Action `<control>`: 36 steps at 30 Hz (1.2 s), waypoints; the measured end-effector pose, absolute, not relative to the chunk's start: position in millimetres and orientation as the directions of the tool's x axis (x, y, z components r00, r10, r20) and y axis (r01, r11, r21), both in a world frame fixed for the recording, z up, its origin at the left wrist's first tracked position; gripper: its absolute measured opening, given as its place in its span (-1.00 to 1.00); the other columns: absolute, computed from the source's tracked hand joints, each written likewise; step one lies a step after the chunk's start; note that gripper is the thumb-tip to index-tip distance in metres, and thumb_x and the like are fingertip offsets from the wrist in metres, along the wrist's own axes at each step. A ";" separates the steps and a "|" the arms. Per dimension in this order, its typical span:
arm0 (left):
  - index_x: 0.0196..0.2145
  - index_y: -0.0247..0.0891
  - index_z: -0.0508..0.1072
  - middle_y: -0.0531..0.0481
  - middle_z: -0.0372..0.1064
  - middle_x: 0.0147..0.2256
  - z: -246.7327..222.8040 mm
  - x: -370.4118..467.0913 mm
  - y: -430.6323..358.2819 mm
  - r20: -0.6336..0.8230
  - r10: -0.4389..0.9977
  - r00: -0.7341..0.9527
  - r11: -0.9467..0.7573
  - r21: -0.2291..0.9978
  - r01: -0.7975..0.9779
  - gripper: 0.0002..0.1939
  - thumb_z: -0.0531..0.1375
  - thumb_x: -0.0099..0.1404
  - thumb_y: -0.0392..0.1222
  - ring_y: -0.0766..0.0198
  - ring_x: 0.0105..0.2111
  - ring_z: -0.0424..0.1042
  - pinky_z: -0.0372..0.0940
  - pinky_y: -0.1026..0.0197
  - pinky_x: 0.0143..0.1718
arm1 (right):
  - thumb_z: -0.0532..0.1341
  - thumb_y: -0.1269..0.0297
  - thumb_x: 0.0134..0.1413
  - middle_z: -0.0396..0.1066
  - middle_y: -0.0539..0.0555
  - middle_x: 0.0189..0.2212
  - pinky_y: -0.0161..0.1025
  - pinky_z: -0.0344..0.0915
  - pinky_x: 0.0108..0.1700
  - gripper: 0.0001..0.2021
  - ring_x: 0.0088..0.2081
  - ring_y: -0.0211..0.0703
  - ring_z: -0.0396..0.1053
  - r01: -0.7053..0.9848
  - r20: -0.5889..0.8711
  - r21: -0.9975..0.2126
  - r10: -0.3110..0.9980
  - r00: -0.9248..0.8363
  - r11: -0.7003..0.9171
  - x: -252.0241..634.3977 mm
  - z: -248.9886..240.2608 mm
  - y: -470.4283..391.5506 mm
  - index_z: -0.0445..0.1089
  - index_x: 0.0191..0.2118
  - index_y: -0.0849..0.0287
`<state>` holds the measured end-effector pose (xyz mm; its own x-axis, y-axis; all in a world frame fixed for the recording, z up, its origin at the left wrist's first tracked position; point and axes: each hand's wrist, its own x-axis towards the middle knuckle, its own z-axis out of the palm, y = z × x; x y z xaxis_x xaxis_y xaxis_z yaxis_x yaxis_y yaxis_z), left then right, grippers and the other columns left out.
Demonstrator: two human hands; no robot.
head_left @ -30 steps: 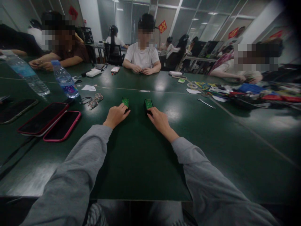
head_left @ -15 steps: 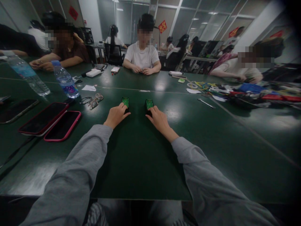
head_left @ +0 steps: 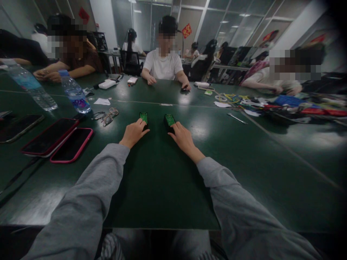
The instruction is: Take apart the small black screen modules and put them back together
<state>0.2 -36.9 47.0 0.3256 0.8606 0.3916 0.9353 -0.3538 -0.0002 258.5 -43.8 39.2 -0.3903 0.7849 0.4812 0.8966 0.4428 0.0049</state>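
Observation:
Two small green circuit boards in black casings lie side by side at mid-table. My left hand grips the near end of the left circuit board, fingers over it and thumb at its near right side. My right hand holds the near end of the right circuit board, its fingertips on top and thumb at the left. The right board is angled, its far end turned left. My fingers hide the near parts of both boards.
Phones, glasses and water bottles are on the left. A metal tool and a heap of cables lie at the right. Across the green table sits a person in a white shirt.
The right circuit board's far end has swung left under my right hand. My left hand stays put. The person opposite has spread their hands, one now on a small dark object.

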 end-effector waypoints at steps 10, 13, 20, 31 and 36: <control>-0.14 -0.31 0.43 -0.16 0.40 -0.15 39.9 -5.3 -31.4 0.534 0.731 0.425 -0.494 -0.015 0.869 -0.65 0.10 0.41 0.05 0.15 -0.24 0.44 0.24 0.18 -0.31 | 0.18 0.24 0.28 0.39 0.18 -0.12 -0.16 0.36 -0.19 -0.79 -0.10 -0.01 0.40 0.876 0.571 -0.014 0.724 -0.388 0.481 261.2 37.7 -44.3 0.33 -0.04 0.19; -0.14 -0.32 0.43 -0.16 0.40 -0.16 38.3 -3.4 -31.4 0.539 0.699 0.470 -0.546 -0.021 0.837 -0.65 0.10 0.41 0.05 0.16 -0.24 0.44 0.24 0.19 -0.32 | 0.17 0.24 0.29 0.39 0.18 -0.12 -0.16 0.36 -0.18 -0.80 -0.10 -0.02 0.39 0.872 0.593 -0.011 0.705 -0.389 0.490 260.1 40.7 -46.9 0.33 -0.04 0.19; -0.15 -0.32 0.44 -0.15 0.41 -0.17 36.9 -0.3 -33.2 0.537 0.679 0.500 -0.576 -0.033 0.817 -0.64 0.11 0.40 0.06 0.18 -0.29 0.44 0.23 0.20 -0.36 | 0.18 0.22 0.28 0.40 0.18 -0.13 -0.16 0.36 -0.19 -0.78 -0.11 -0.01 0.39 0.869 0.588 -0.015 0.707 -0.393 0.495 259.4 40.2 -47.0 0.34 -0.03 0.19; -0.14 -0.31 0.43 -0.15 0.42 -0.16 38.9 5.5 -37.9 0.516 0.695 0.501 -0.579 -0.012 0.816 -0.65 0.10 0.40 0.06 0.20 -0.28 0.45 0.23 0.20 -0.36 | 0.19 0.22 0.28 0.39 0.17 -0.12 -0.16 0.37 -0.18 -0.77 -0.10 -0.02 0.39 0.877 0.580 -0.003 0.715 -0.390 0.481 258.3 40.2 -47.6 0.33 -0.02 0.19; -0.16 -0.29 0.44 -0.13 0.43 -0.16 42.4 8.2 -41.2 0.489 0.732 0.475 -0.542 -0.007 0.841 -0.64 0.11 0.39 0.09 0.18 -0.29 0.45 0.20 0.20 -0.41 | 0.20 0.24 0.26 0.39 0.17 -0.13 -0.17 0.37 -0.20 -0.79 -0.11 -0.02 0.39 0.881 0.542 -0.009 0.742 -0.394 0.474 259.0 35.3 -44.1 0.33 -0.04 0.19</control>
